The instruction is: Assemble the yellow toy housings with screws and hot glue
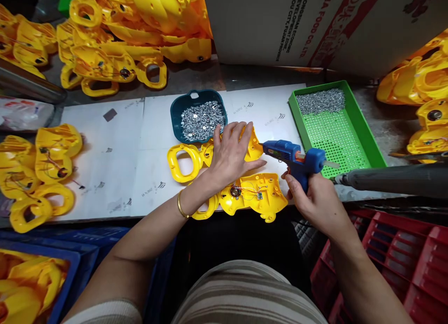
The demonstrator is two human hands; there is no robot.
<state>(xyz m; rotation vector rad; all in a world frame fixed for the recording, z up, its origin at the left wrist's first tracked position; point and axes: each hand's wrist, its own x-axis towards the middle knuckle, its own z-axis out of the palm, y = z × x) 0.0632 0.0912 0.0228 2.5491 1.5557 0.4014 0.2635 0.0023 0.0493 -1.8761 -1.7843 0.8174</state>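
Observation:
My right hand (311, 200) is wrapped round the handle of a blue glue gun (285, 151). Its nozzle points left, close to the right end of a yellow plastic shell half (255, 149). Over that shell my left hand (231, 149) lies with fingers stretched and spread, covering much of it; the ring-shaped end shows at the left. Nearer to me lies a second yellow shell half (273, 193), inside face up, with thin wires, a small circuit board and a round metal part. My left fingertips are close to a dark teal tray (175, 123) of small silver screws.
A green tray (376, 149) with screws at its far end stands right. Yellow shells (58, 151) lie left, with more piled behind (150, 30). A carton (280, 34) stands at the back. Grey pole (395, 179), red crate (395, 254) and blue crate (73, 272) flank me.

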